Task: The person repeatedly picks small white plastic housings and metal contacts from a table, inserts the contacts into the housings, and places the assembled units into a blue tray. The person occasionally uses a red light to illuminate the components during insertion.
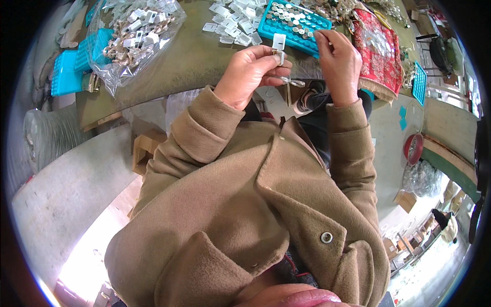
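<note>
Between the thumb and fingers of my left hand (250,70) is a small white plastic case (279,42), its lid flap standing up. A coiled thin wire (291,82) hangs below those fingers, seemingly joined to the case. My right hand (339,62) is raised at the right end of a blue tray (267,31), fingertips pinched together; whatever they hold, if anything, cannot be made out. Small round silvery discs (289,16) lie in the tray's pockets. Just left of the tray is a loose pile of white plastic cases (232,23).
At left on the table (189,64), a clear bag (138,43) holds wire bundles with white cases; stacked blue trays (66,72) stand beside it. A red patterned cloth (376,48) with small clear pieces hangs over the table's right edge. A cardboard box (146,148) sits below.
</note>
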Motion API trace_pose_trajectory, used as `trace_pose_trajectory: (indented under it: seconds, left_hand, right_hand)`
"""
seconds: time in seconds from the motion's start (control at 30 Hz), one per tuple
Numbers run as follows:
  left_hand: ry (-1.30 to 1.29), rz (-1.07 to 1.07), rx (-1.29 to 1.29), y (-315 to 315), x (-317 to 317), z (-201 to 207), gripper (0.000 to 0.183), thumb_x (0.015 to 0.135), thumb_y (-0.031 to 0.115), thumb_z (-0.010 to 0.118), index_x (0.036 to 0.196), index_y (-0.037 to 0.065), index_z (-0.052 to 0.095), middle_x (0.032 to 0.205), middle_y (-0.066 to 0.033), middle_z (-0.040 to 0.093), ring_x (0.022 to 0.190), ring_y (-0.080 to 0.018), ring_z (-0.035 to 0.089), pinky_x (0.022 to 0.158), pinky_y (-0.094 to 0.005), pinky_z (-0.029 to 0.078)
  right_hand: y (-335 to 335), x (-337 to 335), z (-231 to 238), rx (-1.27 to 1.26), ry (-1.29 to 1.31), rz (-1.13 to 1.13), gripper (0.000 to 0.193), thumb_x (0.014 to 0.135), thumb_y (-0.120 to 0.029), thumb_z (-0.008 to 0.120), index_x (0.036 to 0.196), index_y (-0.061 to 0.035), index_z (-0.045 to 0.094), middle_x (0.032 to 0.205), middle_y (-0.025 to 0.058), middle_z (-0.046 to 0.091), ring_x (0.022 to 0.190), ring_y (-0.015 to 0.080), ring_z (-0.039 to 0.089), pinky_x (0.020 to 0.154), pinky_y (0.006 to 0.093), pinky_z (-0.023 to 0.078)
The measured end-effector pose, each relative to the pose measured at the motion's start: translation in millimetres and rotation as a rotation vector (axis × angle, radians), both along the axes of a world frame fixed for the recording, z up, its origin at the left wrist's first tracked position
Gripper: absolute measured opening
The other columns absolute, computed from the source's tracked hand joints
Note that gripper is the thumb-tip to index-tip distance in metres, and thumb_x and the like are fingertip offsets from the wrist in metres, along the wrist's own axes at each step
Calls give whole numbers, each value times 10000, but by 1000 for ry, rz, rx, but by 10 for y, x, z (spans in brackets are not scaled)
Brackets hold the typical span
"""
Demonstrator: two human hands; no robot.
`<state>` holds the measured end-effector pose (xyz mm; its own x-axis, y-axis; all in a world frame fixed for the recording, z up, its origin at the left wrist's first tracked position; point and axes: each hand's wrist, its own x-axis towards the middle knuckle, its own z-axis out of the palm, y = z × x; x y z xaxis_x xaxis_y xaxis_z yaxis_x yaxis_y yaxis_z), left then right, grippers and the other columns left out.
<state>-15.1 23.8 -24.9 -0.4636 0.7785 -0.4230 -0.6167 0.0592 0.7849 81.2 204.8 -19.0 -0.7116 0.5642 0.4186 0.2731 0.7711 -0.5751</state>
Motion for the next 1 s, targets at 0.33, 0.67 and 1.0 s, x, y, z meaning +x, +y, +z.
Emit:
trace_pose_trajectory:
  seconds: [0.33,0.67,1.0]
  left_hand:
    - [-47,-19,-22,22,-1,-32,161,961,110,594,1083,13,635,1019,-97,705,902,-142,691,764,-243,576]
    - [-113,42,61,28,-77,6,248,987,108,563,1195,-26,573,1160,-149,676,1048,-188,679,846,-263,581]
    - [-67,46,104,40,-69,38,259,975,90,584,1200,-38,573,1147,-147,674,1055,-192,680,812,-246,598]
  right_hand:
    - [28,-82,-48,125,-123,7,109,883,-171,644,965,-115,686,863,110,653,780,336,648,677,422,507]
    - [28,-60,-65,41,-67,188,148,867,-174,671,981,-95,723,888,113,684,802,326,664,703,397,528]
    - [-1,-33,193,-95,-38,291,133,840,-122,706,927,-40,650,824,124,655,730,277,664,657,354,525]
